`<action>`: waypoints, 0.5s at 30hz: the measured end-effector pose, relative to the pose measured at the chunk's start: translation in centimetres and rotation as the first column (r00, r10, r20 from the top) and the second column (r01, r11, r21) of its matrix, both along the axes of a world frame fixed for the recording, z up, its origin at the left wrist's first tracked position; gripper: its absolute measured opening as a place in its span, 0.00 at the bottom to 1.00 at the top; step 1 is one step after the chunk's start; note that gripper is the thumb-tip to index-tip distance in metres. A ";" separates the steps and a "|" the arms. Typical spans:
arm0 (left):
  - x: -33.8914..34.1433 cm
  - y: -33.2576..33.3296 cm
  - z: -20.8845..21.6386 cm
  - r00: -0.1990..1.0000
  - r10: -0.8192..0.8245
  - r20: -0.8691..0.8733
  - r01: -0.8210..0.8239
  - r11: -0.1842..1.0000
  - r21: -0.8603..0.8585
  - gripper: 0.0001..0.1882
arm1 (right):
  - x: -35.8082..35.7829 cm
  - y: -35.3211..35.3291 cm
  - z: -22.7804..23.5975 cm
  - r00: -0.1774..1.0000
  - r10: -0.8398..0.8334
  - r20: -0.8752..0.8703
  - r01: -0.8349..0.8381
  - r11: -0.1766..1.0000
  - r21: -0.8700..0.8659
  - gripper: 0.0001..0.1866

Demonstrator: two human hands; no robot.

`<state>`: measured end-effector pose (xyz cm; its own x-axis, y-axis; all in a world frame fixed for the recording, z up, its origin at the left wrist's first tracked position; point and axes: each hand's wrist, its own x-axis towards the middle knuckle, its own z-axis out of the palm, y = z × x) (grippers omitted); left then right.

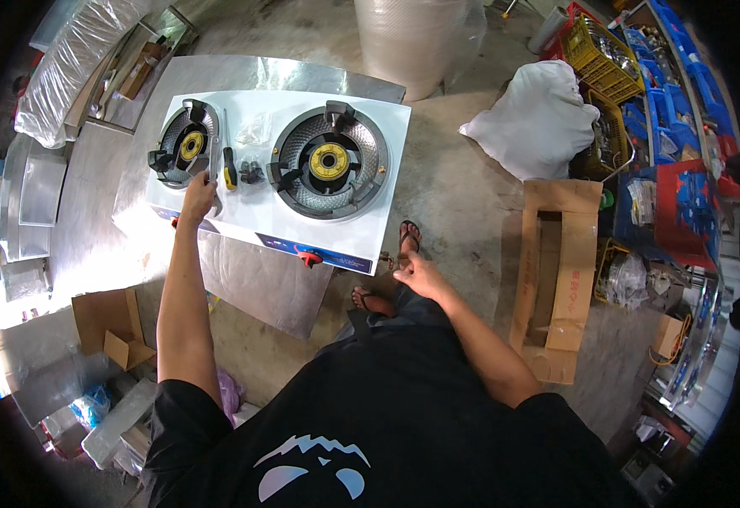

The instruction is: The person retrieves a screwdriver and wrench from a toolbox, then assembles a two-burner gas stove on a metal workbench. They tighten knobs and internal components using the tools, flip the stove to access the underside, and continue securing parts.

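A yellow crate holds metal parts. Left hand at the stove's smaller burner, right hand near its front corner; whether their fingers grip, I cannot tell.

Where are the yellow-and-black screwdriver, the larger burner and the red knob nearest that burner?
yellow-and-black screwdriver (229,168): head view, on its handle
larger burner (329,162): head view, on the yellow cap at its centre
red knob (309,259): head view, on its front
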<state>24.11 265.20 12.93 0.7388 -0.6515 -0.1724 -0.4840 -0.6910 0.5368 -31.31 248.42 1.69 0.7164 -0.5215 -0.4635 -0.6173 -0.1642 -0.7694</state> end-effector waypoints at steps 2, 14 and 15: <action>-1.8 0.6 2.0 0.988 0.015 0.156 -0.025 0.998 0.066 0.19 | -1.6 -0.3 0.0 0.992 -0.099 -0.081 0.096 0.994 -0.042 0.20; -37.8 0.9 7.1 0.387 -0.781 0.490 0.922 0.342 -0.182 0.19 | -1.7 1.9 12.7 0.953 -0.280 0.113 -0.066 0.173 0.983 0.27; -39.1 0.4 6.7 0.305 -0.780 0.546 0.952 0.257 -0.165 0.20 | -1.5 2.7 13.2 0.932 -0.345 0.108 -0.080 0.095 0.992 0.26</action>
<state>-15.03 265.60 19.61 -0.3931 -0.8421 0.3693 -0.8117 0.5064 0.2909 -32.84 251.16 14.88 0.8729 0.1362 -0.4686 -0.2912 0.9159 -0.2763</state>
